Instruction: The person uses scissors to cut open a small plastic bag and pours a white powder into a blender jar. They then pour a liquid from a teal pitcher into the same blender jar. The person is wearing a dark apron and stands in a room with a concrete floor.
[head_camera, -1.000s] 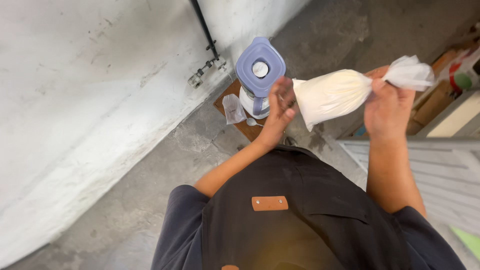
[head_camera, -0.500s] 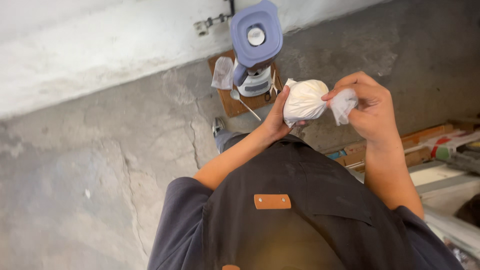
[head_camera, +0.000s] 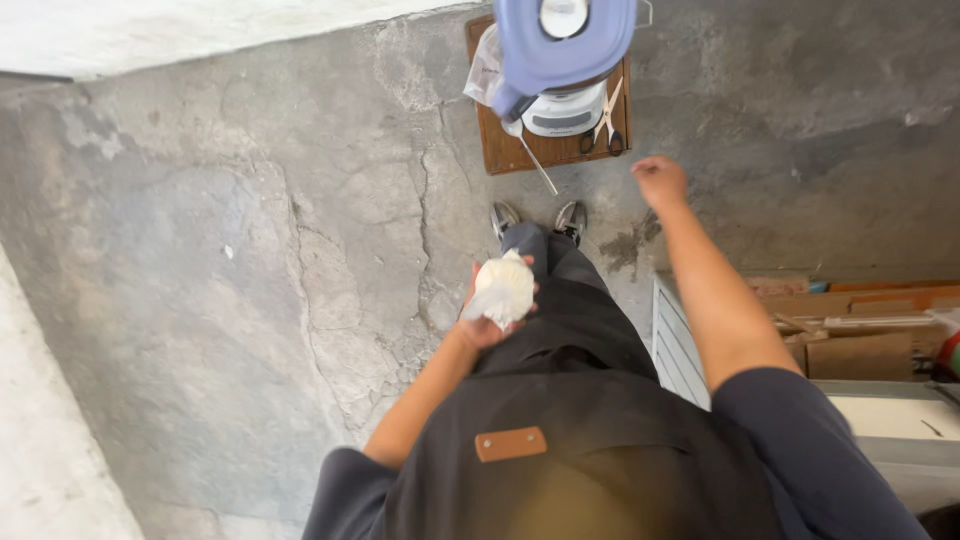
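My left hand (head_camera: 487, 318) grips white tied bag (head_camera: 503, 288) at waist; my right hand (head_camera: 661, 181) loosely curled, empty, well apart, near blender (head_camera: 565, 55).

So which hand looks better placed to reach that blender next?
The right hand, probably. It is empty, stretched forward and close to the blender and scissors on the wooden board. The left hand is low by the legs, its grip full with the white bag.
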